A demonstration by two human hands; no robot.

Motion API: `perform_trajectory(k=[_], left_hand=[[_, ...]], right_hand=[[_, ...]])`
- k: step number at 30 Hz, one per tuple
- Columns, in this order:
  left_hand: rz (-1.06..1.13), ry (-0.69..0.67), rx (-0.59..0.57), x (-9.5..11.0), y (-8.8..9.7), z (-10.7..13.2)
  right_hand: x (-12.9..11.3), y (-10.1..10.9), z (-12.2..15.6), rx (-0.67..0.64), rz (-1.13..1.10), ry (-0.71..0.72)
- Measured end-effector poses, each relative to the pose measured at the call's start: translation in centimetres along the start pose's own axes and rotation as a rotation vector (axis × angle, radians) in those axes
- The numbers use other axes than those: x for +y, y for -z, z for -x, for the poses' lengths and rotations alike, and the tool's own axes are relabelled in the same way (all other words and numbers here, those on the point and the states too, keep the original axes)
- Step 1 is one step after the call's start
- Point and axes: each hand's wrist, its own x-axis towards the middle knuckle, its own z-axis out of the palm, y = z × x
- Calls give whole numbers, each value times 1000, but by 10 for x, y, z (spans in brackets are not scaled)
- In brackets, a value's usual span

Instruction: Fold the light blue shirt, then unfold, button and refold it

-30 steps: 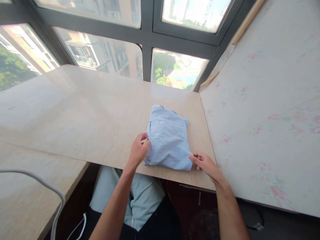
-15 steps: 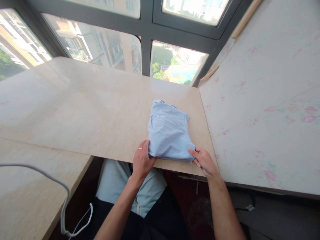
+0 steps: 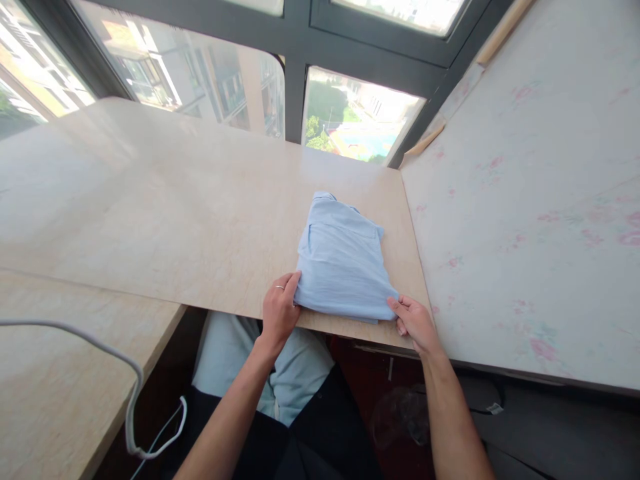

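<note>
A light blue shirt, folded into a compact shape, lies on the pale countertop near its front edge. Its collar end points away from me, toward the window. My left hand, with a ring on one finger, pinches the shirt's near left corner. At the near right corner my right hand grips the fabric between thumb and fingers. The near edge of the shirt is stretched fairly straight between both hands. A bit of the lower layer shows beneath that edge.
A wall with floral paper borders the counter on the right. Dark window frames stand behind it. At the left, a white cable hangs over a second counter section. My legs are under the front edge.
Both hands have drawn the near corners of the shirt slightly farther apart, so its near edge is wider and smoother. The view has shifted a little.
</note>
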Motion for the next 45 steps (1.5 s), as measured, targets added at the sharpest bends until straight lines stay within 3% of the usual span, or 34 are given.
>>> perform_trajectory(k=[4,7,10,14,20,26,31,34,36,38,41,45], left_hand=[[-32,-73,26,2,1,6],[-63,-121,83,1,4,10],[-87,-196,108,0,8,9],[-72,-291,17,2,13,1],[56,-344,52,-3,17,-2],[155,-250,-82,-4,15,5],[336,40,-225,0,30,-3],[367,192,-339,3,49,-20],[287,220,-307,7,57,-35],[166,175,-226,15,57,-53],[4,-6,-175,30,41,-80],[-157,-137,-299,42,7,-105]], right_hand=[[-3,-6,8,-85,147,21],[-3,-8,13,-128,128,2],[-6,-7,18,-93,34,-11],[-15,-8,27,-26,-135,-13],[1,-33,36,124,-218,-40],[20,-45,37,208,-118,-34],[16,-29,35,129,13,-64],[5,-19,30,291,236,83],[-11,-20,24,393,366,207],[-33,-30,17,410,409,332],[-70,-57,-5,301,403,548],[-109,-105,-65,191,507,831]])
